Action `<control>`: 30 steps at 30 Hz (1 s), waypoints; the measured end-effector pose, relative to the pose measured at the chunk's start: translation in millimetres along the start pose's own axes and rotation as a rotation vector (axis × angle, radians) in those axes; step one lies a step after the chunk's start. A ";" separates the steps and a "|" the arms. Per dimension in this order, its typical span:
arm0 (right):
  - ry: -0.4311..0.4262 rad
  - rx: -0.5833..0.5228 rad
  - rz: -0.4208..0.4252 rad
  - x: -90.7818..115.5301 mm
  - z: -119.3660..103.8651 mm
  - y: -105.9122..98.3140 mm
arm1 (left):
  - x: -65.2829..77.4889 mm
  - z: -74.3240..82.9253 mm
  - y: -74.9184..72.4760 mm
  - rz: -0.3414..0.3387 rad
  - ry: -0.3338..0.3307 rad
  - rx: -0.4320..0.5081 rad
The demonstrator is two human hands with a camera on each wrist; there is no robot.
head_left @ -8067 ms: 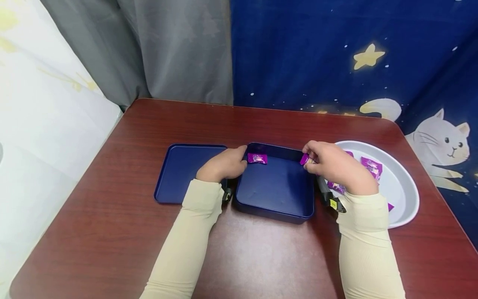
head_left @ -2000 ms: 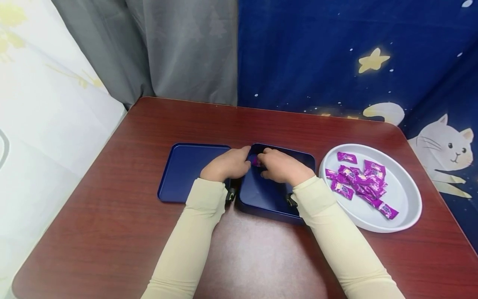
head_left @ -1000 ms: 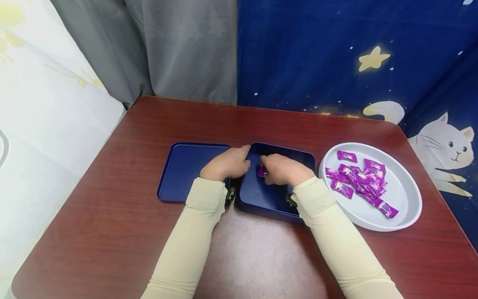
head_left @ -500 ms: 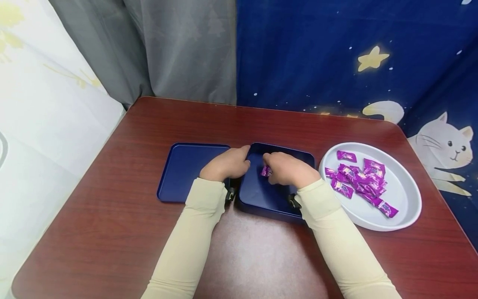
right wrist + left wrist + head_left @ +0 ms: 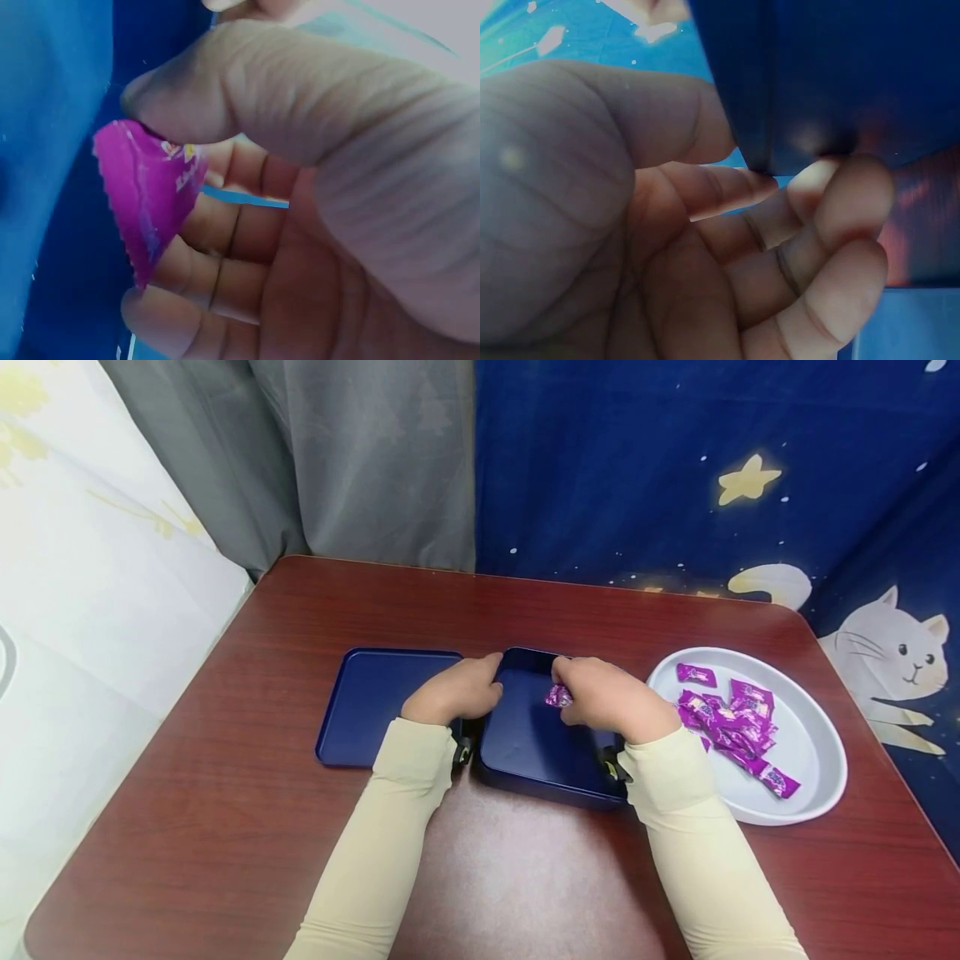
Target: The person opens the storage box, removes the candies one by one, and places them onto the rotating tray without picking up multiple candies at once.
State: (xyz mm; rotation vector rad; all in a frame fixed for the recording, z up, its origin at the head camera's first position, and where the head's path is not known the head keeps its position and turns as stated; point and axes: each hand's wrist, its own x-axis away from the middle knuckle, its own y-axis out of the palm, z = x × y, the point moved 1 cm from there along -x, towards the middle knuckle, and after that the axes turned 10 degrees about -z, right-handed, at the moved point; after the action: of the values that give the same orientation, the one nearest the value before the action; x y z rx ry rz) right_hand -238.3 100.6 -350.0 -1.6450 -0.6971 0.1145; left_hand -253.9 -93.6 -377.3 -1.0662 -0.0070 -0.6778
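Note:
My right hand (image 5: 615, 697) pinches a purple wrapped candy (image 5: 558, 695) between thumb and fingers, over the open navy box (image 5: 517, 752). In the right wrist view the crimped end of the candy's wrapper (image 5: 120, 180) sticks out past the thumb. My left hand (image 5: 453, 689) holds the box's left side near its back corner. The left wrist view has the thumb at one face of the box wall (image 5: 780, 75) and the fingertips under its edge. No candy shows on the visible part of the box floor.
Left of the box lies a flat navy lid (image 5: 375, 710), partly under the left hand. A round white tray (image 5: 817, 760) with several purple candies (image 5: 738, 718) stands on the right, partly behind the right wrist. Curtains hang behind the table (image 5: 247, 777).
My right hand took the candy from the box's back left corner and has moved right with it, towards the tray. The left hand has stayed on the box.

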 end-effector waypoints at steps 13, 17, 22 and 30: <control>0.024 -0.066 0.078 32.9 35.7 -11.1 | 2.8 -0.9 -0.7 -0.021 -0.020 0.027; 0.046 -0.081 0.083 44.3 48.0 -12.6 | 2.2 -1.2 0.2 -0.020 -0.017 0.028; 0.116 -0.091 0.063 59.2 67.6 -12.0 | 0.6 -1.3 1.2 -0.014 -0.012 0.028; 0.176 -0.074 0.083 76.7 98.6 -10.0 | 0.8 -1.3 0.5 -0.020 -0.015 0.017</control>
State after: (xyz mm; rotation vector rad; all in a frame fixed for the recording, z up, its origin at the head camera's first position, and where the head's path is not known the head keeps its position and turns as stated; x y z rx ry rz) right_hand -224.5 224.6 -338.1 -1.7321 -0.5040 0.0029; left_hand -253.4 -94.8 -378.2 -1.0557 -0.0361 -0.6872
